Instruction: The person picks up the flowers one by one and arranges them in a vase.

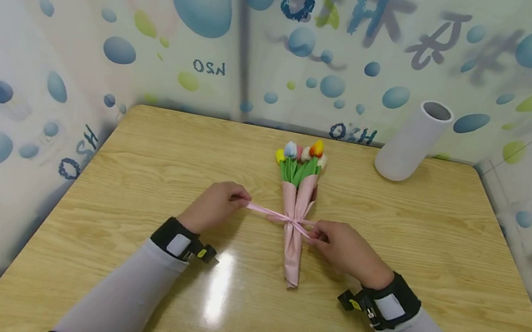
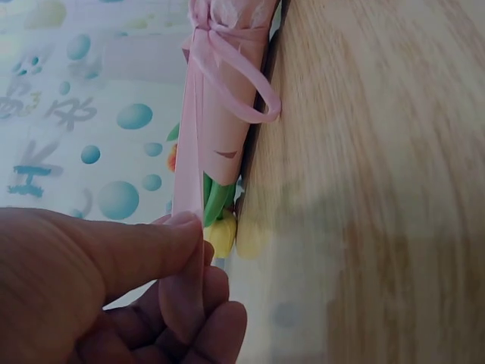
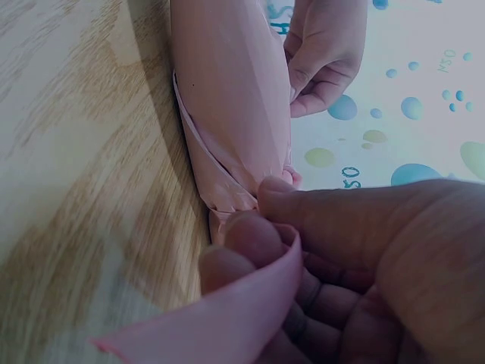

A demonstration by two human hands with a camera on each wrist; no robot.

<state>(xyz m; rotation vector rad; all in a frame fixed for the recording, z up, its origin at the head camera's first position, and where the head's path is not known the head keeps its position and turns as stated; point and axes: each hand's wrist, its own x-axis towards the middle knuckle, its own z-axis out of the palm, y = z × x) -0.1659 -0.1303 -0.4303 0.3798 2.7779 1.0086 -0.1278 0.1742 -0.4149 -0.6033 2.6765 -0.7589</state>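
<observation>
A bouquet of tulips point(image 1: 303, 157) in pink wrapping paper point(image 1: 292, 257) lies on the table with its blooms toward the back. Around its middle runs a pink ribbon point(image 1: 266, 210), crossed at a knot, and the left wrist view shows a loop point(image 2: 235, 91) beside it. My left hand point(image 1: 218, 205) pinches one ribbon end between thumb and fingers and holds it taut to the left. On the other side my right hand point(image 1: 349, 250) pinches the ribbon close to the knot; in the right wrist view a loose ribbon tail point(image 3: 220, 322) trails past the fingers.
A white vase point(image 1: 413, 143) stands at the back right of the wooden table point(image 1: 185, 147). Behind the table hangs a patterned curtain point(image 1: 272, 62) with blue dots and letters. Both wrists wear black straps with small cameras.
</observation>
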